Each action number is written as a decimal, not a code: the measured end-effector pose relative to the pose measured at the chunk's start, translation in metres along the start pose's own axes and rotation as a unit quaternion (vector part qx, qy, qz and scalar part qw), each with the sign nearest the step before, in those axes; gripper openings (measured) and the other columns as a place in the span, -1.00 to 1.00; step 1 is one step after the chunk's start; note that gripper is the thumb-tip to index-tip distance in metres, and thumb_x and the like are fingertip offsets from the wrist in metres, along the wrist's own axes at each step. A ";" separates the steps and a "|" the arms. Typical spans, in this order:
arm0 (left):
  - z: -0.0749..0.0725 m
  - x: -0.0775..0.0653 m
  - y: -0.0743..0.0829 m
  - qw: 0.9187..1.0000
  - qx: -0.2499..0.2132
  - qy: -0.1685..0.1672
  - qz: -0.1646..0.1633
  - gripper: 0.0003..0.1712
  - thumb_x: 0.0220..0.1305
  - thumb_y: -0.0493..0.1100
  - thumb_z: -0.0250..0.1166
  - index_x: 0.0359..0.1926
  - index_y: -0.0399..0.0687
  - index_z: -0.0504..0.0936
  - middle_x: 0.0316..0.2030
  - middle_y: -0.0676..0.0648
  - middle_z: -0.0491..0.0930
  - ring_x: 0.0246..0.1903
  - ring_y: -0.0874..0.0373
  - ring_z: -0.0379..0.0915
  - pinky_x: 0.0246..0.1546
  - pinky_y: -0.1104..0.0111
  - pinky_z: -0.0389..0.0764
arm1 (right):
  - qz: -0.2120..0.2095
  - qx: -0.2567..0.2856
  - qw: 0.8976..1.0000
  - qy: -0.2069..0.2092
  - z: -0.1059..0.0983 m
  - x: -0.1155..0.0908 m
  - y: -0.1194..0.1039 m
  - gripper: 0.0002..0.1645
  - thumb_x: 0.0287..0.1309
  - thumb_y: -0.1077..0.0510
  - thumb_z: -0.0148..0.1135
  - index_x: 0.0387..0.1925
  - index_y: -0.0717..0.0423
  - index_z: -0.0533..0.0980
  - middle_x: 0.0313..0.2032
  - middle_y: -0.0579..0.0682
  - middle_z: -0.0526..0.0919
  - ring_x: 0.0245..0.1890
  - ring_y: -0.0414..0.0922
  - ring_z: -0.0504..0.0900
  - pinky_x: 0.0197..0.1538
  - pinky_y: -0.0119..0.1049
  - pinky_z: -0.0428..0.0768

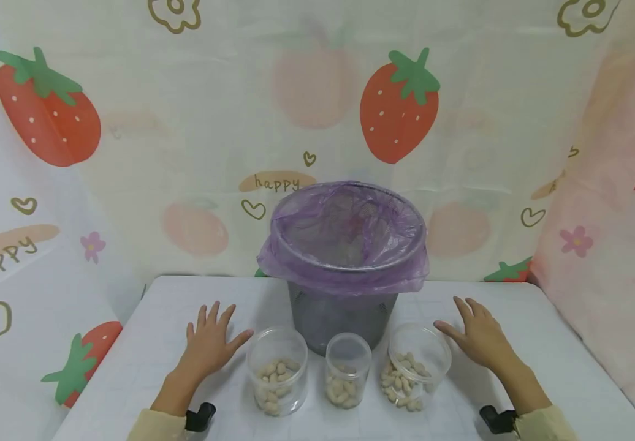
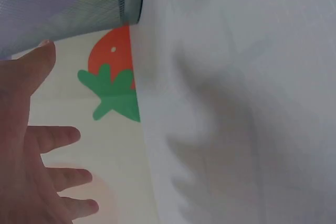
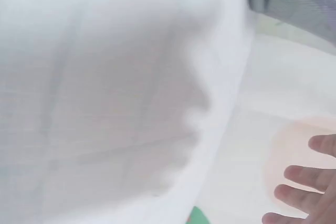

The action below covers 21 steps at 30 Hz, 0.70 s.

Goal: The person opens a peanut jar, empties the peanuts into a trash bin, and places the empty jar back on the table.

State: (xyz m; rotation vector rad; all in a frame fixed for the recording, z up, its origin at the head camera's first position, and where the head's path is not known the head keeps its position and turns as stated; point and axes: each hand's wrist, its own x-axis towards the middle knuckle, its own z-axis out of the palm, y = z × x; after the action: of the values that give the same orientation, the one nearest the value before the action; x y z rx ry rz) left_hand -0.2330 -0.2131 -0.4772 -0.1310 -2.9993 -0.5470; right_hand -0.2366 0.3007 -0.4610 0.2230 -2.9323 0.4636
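Observation:
My left hand (image 1: 208, 348), fingers spread, is held over the table just left of a clear round jar (image 1: 291, 401) with pale, peanut-like pieces inside. On the other side my right hand (image 1: 479, 337) is spread too, its thumb close to the rim of another clear jar (image 1: 437, 361) holding similar pieces. Between these stands a narrower clear cup (image 1: 348, 355), part filled with the same pieces (image 1: 342, 390). Neither hand holds anything. In the left wrist view the left fingers (image 2: 59, 138) are straight and apart, as are the right fingers (image 3: 307, 178) in the right wrist view.
Behind the jars stands a grey mesh bin (image 1: 339, 312) lined with a purple plastic bag (image 1: 345, 280) folded over its rim. The white table (image 1: 207, 291) reaches back to a strawberry-print cloth (image 1: 229, 110). A black strap mount (image 1: 200, 418) sits at each wrist.

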 end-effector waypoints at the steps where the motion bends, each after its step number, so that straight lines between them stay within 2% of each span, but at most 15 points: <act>1: -0.001 0.000 0.000 1.000 -0.006 0.001 0.001 -0.09 0.31 0.34 0.10 0.43 -0.18 0.21 0.43 -0.47 0.04 0.42 -0.51 -0.19 0.26 -0.48 -0.05 | 0.001 0.007 1.000 -0.001 -0.003 0.000 -0.002 0.00 0.29 -0.33 0.07 0.38 0.39 0.16 0.29 0.56 0.21 0.26 0.52 0.22 0.18 0.46 0.27; 5: -0.008 -0.001 0.002 1.000 -0.031 0.002 0.003 -0.11 0.33 0.32 0.10 0.43 -0.18 0.20 0.43 -0.47 0.04 0.43 -0.49 -0.18 0.25 -0.47 0.00 | -0.004 0.037 0.999 -0.008 -0.016 -0.003 -0.010 0.01 0.29 -0.32 0.09 0.40 0.38 0.11 0.33 0.54 0.15 0.29 0.52 0.16 0.20 0.48 0.23; 10: -0.013 -0.003 0.005 0.998 -0.056 -0.005 0.011 -0.14 0.35 0.28 0.10 0.43 -0.20 0.20 0.43 -0.47 0.05 0.42 -0.50 -0.14 0.23 -0.46 0.08 | -0.032 0.077 0.996 -0.027 -0.029 -0.008 -0.020 -0.01 0.30 -0.26 0.12 0.44 0.33 0.07 0.38 0.49 0.09 0.32 0.50 0.12 0.20 0.49 0.23; 16: -0.019 -0.008 0.007 0.993 -0.121 -0.015 0.007 -0.16 0.38 0.25 0.08 0.45 -0.19 0.17 0.46 -0.44 -0.01 0.45 -0.46 -0.22 0.31 -0.42 -0.01 | -0.061 0.117 0.991 -0.034 -0.044 -0.013 -0.033 -0.10 0.36 -0.18 0.08 0.48 0.23 0.03 0.41 0.43 0.08 0.34 0.47 0.13 0.19 0.49 0.23; 21: -0.023 -0.012 0.008 0.987 -0.156 -0.028 0.011 -0.16 0.39 0.26 0.06 0.47 -0.14 0.13 0.48 -0.39 -0.04 0.47 -0.41 -0.26 0.34 -0.38 -0.04 | -0.093 0.148 0.984 -0.034 -0.053 -0.017 -0.045 -0.18 0.38 -0.09 0.08 0.46 0.22 0.06 0.40 0.38 0.15 0.34 0.44 0.20 0.19 0.47 0.27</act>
State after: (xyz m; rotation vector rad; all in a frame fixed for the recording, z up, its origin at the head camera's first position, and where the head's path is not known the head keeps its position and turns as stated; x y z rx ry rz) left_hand -0.2184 -0.2146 -0.4538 -0.2038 -2.9369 -1.0245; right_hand -0.2047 0.2772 -0.4010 0.5529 -2.8572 0.8760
